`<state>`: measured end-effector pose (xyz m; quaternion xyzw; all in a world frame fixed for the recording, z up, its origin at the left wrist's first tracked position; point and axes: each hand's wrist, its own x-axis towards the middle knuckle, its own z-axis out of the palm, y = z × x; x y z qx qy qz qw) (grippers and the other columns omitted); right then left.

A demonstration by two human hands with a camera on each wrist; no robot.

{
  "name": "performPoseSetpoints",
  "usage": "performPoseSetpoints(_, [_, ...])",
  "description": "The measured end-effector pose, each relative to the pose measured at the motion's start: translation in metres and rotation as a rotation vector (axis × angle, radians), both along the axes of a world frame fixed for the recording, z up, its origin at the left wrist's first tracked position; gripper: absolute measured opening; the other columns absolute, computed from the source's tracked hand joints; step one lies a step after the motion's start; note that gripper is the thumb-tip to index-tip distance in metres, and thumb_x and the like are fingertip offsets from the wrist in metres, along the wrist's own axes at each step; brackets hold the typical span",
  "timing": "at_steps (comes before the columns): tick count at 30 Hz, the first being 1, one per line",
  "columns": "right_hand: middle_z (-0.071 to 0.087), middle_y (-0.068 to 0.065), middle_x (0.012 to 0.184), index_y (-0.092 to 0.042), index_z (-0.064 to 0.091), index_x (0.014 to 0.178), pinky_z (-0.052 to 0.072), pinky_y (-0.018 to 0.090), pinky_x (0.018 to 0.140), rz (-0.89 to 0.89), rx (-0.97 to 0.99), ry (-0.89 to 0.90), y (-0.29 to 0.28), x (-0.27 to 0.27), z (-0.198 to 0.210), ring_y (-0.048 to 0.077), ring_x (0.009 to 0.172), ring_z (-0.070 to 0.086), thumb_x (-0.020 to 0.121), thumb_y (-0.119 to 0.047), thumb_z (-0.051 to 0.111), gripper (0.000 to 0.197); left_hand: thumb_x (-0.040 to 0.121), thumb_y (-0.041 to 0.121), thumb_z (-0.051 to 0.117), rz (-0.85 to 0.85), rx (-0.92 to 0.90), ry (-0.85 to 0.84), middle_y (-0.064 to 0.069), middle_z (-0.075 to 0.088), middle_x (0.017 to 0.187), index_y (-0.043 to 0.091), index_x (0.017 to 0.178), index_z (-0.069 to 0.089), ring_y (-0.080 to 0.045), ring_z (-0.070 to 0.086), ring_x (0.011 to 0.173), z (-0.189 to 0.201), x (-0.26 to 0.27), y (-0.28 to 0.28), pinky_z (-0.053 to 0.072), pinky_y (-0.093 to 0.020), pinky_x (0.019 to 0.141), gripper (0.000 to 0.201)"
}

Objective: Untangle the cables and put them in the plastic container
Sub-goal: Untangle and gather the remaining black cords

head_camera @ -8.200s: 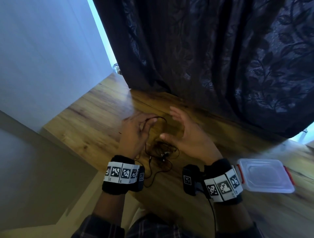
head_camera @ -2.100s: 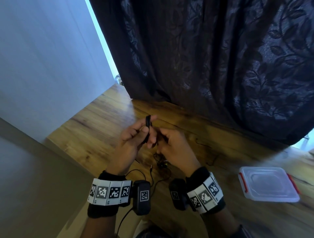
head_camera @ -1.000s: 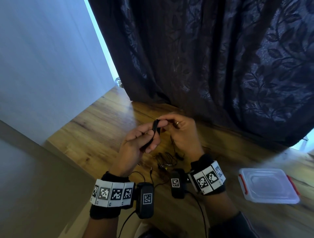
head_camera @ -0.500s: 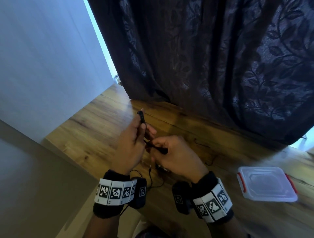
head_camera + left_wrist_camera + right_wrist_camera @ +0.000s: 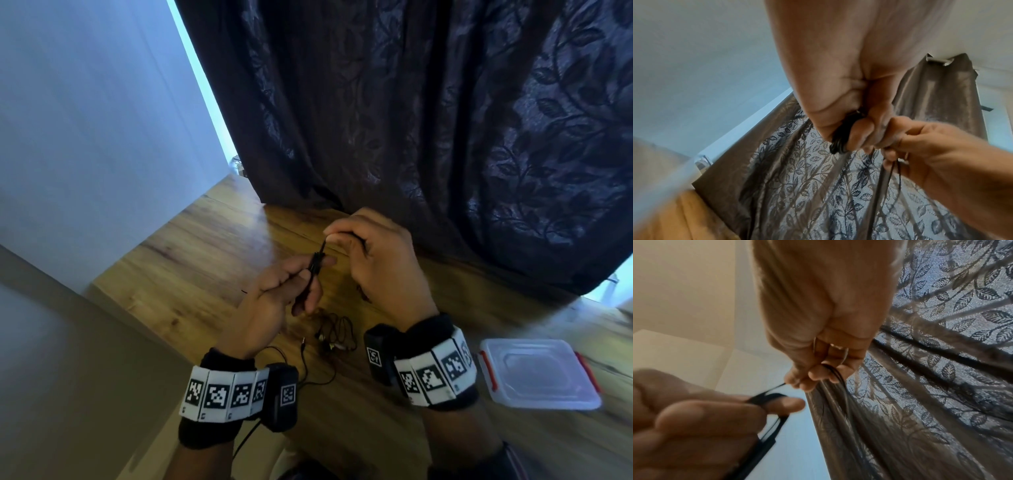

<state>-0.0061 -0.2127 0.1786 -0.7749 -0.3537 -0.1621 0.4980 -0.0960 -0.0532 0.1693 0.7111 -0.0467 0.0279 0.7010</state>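
My left hand (image 5: 291,284) pinches a small coiled bundle of black cable (image 5: 312,269) between thumb and fingers, raised above the wooden table (image 5: 191,270). The same bundle (image 5: 840,139) shows in the left wrist view. My right hand (image 5: 373,250) pinches the loose strand of that cable (image 5: 777,387) just above the bundle and holds it taut. A tangle of thin black cables (image 5: 334,337) lies on the table below the hands. The clear plastic container (image 5: 537,373) with red clips sits at the right, lid on.
A dark leaf-patterned curtain (image 5: 428,120) hangs along the table's far edge, right behind the hands. A pale wall (image 5: 85,120) stands to the left. The table's left edge (image 5: 113,301) drops off beside my left wrist.
My right hand has risen from below the left hand's fingers to above the bundle, carrying the strand up. My left hand has tipped the bundle lower and to the right.
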Motion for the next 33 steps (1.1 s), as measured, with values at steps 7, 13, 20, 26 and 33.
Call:
performPoseSetpoints(7, [0.067,-0.011,0.092,-0.012,0.073,0.104,0.044,0.006,0.075,0.099,0.044,0.297,0.015,-0.008,-0.029,-0.008,0.085,0.062,0.095,0.005,0.058,0.025,0.100,0.011,0.038,0.001,-0.260,-0.107,-0.005,0.053,0.069,0.000,0.135,0.054,-0.014,0.041,0.058,0.004,-0.001,-0.004,0.035,-0.025,0.060,0.039])
performPoseSetpoints(13, [0.062,-0.018,0.069,-0.030,0.064,0.082,0.039,0.009,0.058,0.178,0.005,0.589,0.030,-0.043,-0.045,-0.007,0.061,0.057,0.099,0.002,0.051,0.038,0.103,0.013,0.039,0.269,-0.045,-0.220,0.004,0.061,0.075,0.010,0.139,0.049,-0.016,0.052,0.067,-0.005,0.006,-0.003,0.048,-0.027,0.068,0.037])
performPoseSetpoints(20, [0.066,-0.008,0.078,-0.013,0.070,0.116,0.045,0.012,0.061,0.392,-0.309,0.656,0.027,-0.061,-0.044,-0.005,0.063,0.058,0.104,-0.013,0.050,0.024,0.106,0.009,0.034,0.448,0.263,-0.249,0.009,0.067,0.083,0.033,0.128,0.050,-0.004,0.062,0.073,-0.017,0.008,0.010,0.052,-0.022,0.072,0.036])
performPoseSetpoints(26, [0.067,0.007,0.084,-0.025,0.055,0.085,0.053,0.044,0.068,0.376,-0.570,0.369,0.027,-0.062,-0.039,0.021,0.072,0.062,0.105,-0.017,0.045,0.024,0.106,0.003,0.036,0.453,-0.018,-0.208,-0.001,0.073,0.086,-0.002,0.139,0.046,-0.013,0.068,0.075,-0.017,0.009,0.011,0.055,-0.025,0.078,0.035])
performPoseSetpoints(33, [0.062,0.000,0.096,-0.015,0.065,0.101,0.051,0.041,0.069,0.266,-0.598,0.219,0.019,-0.066,-0.015,0.018,0.080,0.057,0.103,-0.021,0.045,0.021,0.106,0.017,0.038,0.440,0.245,-0.195,0.000,0.072,0.087,0.035,0.132,0.053,-0.016,0.067,0.078,-0.024,0.005,0.021,0.057,-0.037,0.082,0.035])
